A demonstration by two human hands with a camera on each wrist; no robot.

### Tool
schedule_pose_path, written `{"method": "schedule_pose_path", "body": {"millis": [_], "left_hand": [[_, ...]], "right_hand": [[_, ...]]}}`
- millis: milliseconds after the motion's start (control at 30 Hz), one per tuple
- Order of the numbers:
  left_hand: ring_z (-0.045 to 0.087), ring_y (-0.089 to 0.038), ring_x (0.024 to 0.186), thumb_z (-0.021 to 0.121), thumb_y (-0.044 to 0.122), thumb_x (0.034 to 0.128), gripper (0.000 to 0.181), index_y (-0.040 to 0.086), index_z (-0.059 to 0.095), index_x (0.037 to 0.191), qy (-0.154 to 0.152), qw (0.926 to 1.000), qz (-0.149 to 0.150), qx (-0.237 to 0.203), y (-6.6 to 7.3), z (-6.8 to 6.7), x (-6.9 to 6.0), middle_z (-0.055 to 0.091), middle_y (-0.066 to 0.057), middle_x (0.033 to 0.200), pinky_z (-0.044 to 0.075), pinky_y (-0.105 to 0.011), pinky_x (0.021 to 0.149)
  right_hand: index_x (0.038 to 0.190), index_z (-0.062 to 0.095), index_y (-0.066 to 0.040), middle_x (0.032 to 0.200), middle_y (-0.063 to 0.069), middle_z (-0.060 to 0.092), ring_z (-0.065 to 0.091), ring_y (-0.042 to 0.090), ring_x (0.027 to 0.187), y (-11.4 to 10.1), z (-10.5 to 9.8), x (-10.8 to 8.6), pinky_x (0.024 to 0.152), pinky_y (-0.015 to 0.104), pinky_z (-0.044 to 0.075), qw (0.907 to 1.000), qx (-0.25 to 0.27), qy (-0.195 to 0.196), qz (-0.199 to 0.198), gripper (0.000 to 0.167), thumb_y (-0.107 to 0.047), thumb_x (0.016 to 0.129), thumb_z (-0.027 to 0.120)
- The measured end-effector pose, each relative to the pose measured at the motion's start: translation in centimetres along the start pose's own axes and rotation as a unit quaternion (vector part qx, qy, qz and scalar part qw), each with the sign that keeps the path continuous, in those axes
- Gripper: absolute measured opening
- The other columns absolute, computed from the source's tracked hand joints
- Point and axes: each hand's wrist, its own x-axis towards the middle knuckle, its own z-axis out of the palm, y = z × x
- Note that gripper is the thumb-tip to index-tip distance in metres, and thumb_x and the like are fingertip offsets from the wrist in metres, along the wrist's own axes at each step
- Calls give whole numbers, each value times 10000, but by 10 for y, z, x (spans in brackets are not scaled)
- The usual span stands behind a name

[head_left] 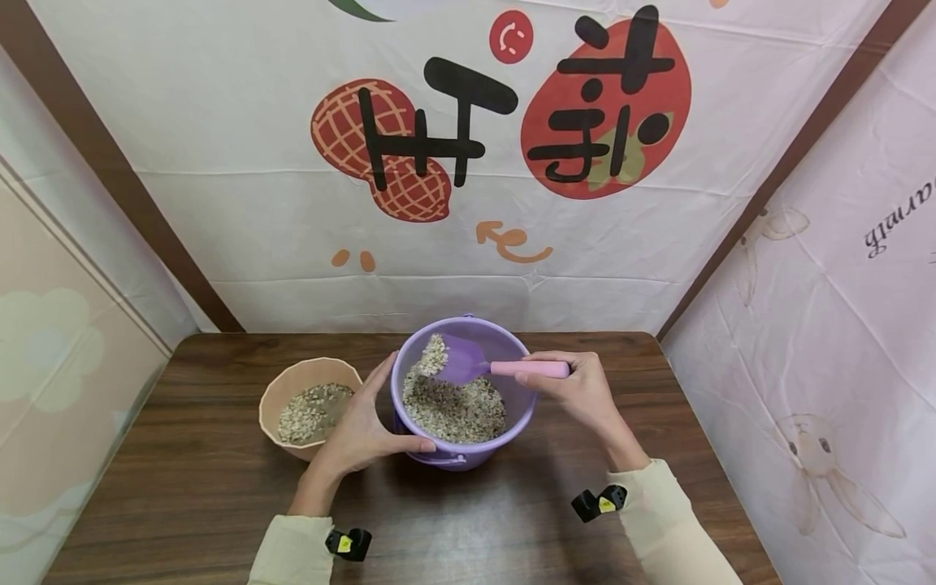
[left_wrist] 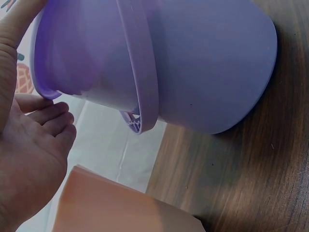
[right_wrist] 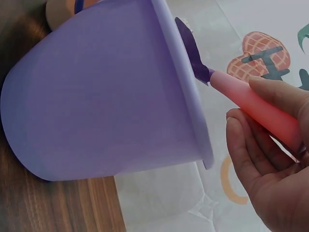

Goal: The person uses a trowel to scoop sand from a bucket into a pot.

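A purple bucket [head_left: 522,406] holds a layer of pale, speckled grains [head_left: 468,414]. Over those grains, inside the rim, is a purple scoop [head_left: 465,360] with grains on its blade. My right hand [head_left: 581,390] grips the scoop's pink handle [head_left: 528,369]; in the right wrist view thumb and fingers lie along the handle [right_wrist: 256,104]. My left hand [head_left: 366,431] holds the bucket's left rim, thumb at the front, fingers along the side. The left wrist view shows the fingers touching the rim beside the bucket's handle [left_wrist: 145,72].
Left of the bucket, partly behind my left hand, stands a peach bowl [head_left: 274,390] with similar grains in it. Both containers stand on a dark wooden table [head_left: 183,455]. A printed cloth [head_left: 468,284] hangs behind the table, with more cloth at both sides.
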Motion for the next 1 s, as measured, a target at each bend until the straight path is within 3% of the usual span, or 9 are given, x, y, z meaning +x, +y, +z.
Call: {"method": "schedule_pose_path", "body": {"millis": [133,433,700,1000], "left_hand": [[245,-328,1490,1009,482,513,1401,199,217,1633,1,10000,-23,29,0,0,0,270,-83,1647,232,-634,1169],[247,-326,1489,1010,477,515,1398,213,214,1634,-23,10000,-50,19,1,0,0,268,-79,1648,234,-638,1167],[250,-332,1489,1010,479,514,1403,204,210,1634,-16,10000,-61,34,1,-1,-1,264,-83,1650,236,-633,1168],[214,-388,1501,993,488,552,1382,270,169,1640,142,9991,-225,324,1,-20,-7,207,-105,1670,273,-646,1148]], "right_hand": [[1009,815,-103,922,59,780,725,222,813,-1,-5,-3,692,297,590,9998,179,9,-98,257,-229,798,893],[1033,805,-63,926,77,778,713,172,823,-4,-9,-10,724,267,573,9993,361,113,-72,236,-154,825,867],[1037,777,32,914,125,771,693,139,785,-28,-7,-17,705,251,559,9994,291,161,21,233,-69,836,837],[1038,777,31,912,107,773,680,136,782,-32,-7,-19,696,272,558,9992,347,176,-15,227,-64,840,832]]}}
